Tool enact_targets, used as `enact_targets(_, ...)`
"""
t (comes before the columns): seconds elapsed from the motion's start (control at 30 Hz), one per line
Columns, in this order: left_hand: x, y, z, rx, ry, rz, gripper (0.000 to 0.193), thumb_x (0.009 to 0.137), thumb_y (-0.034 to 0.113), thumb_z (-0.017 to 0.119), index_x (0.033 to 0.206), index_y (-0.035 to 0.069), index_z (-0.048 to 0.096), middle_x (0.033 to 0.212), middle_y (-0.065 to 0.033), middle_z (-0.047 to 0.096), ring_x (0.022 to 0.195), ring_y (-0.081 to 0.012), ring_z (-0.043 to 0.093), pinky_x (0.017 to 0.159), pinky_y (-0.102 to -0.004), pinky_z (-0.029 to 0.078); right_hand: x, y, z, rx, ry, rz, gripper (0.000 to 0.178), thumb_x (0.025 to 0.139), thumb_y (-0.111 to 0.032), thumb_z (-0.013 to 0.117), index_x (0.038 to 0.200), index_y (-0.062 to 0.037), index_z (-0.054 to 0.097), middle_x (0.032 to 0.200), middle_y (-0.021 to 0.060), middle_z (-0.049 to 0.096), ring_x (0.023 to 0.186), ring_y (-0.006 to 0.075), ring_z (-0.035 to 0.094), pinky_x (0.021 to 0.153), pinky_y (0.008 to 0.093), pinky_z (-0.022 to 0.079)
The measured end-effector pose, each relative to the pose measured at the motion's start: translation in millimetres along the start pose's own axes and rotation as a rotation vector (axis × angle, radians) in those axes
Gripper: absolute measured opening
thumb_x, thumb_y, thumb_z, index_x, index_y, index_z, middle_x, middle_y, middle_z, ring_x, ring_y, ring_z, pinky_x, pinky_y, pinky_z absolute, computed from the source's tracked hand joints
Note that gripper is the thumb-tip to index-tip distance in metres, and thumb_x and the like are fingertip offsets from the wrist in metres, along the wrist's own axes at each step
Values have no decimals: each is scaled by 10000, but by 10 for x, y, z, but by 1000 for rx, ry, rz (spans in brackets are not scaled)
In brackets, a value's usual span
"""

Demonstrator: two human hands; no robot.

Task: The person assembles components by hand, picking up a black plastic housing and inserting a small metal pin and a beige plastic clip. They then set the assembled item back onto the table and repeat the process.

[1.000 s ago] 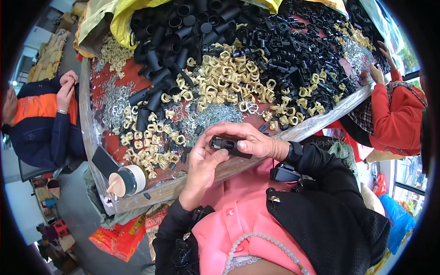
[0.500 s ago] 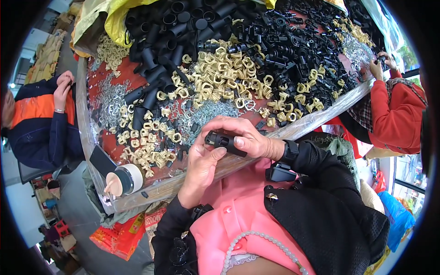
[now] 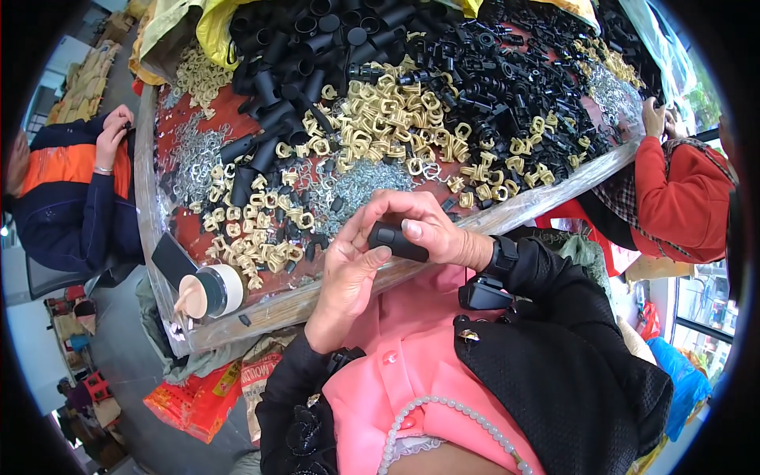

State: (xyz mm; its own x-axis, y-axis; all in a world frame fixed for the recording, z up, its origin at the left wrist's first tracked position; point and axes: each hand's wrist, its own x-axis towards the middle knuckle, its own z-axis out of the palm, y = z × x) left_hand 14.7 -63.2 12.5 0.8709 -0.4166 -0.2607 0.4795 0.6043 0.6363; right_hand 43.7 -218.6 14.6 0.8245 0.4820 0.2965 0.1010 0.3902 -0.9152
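Above the table's near edge, my left hand (image 3: 348,273) and my right hand (image 3: 431,229) are closed on a short black cylindrical part (image 3: 398,242). The left fingers and thumb grip its left end, while the right thumb presses on its top. Part of it is hidden behind my fingers. Just beyond the hands lies a heap of small silver metal pieces (image 3: 368,190). Pale gold ring-like pieces (image 3: 388,119) are piled farther back, and more gold pieces (image 3: 252,237) are scattered to the left.
Black tubes (image 3: 273,79) and a heap of small black parts (image 3: 491,103) cover the far table. A lidded cup (image 3: 224,290) and a dark phone-like slab (image 3: 175,260) sit at the left corner. Co-workers stand at left (image 3: 71,190) and right (image 3: 681,194). A wooden rail (image 3: 546,190) edges the table.
The black part has turned in my hands: its slotted end showed at the left before, and a smoother side shows now. My hands stay in nearly the same place.
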Motion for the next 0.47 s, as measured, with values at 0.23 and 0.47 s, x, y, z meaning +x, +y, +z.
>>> enact_targets(0.23,-79,71,-29,378,-83,-72,625,719,5,639,1252,-28,314,1060,-117,535,969,-157,512,826,-260,418,-389,-640,-418,-277,-98,165,582,775,-530,425,803,29,585,753,112,582,724,208,564,662,286,421)
enact_targets(0.47,31,39,-160,561,-76,-33,665,735,66,655,1275,-14,276,1013,-122,551,927,-138,519,808,-259,427,-2167,-1439,-897,-848,115,968,374,764,-391,568,826,-25,613,782,91,605,765,190,569,700,278,426)
